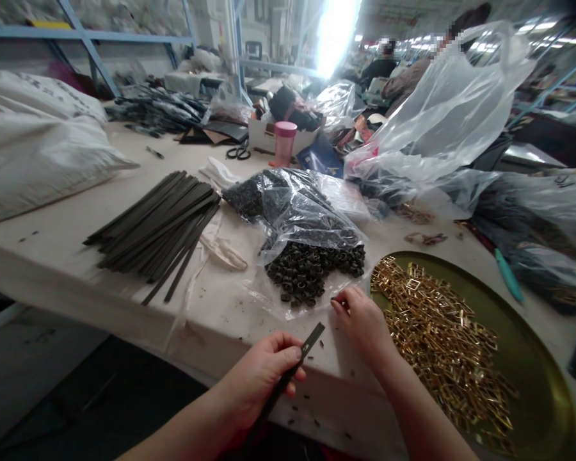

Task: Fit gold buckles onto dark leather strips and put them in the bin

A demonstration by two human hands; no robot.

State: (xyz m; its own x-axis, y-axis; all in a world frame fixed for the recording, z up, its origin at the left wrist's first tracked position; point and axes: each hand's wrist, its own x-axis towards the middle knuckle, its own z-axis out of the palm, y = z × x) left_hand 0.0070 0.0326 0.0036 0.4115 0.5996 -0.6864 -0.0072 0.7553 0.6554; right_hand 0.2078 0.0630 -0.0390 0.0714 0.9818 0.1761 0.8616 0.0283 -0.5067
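Note:
My left hand [271,371] grips a dark flat strap [313,338] between thumb and fingers, close to the strap's upper end. A small slot shows in that end, and the rest runs down past my wrist. My right hand [362,320] is closed at the table edge of a clear plastic bag [292,221], its fingertips pinched on a small dark piece that looks like a strap loop [336,301]. Many black loops [302,272] spill from the bag's mouth just beyond. Beside my right forearm, gold-coloured buckles [441,339] are heaped on a round tray [550,378].
A stack of dark straps [156,230] lies left of the bag. Farther back are black scissors [239,151], a pink-lidded cup [285,144] and a large white sack [43,141]. A teal-handled tool [509,275] lies beyond the tray. People work in the background.

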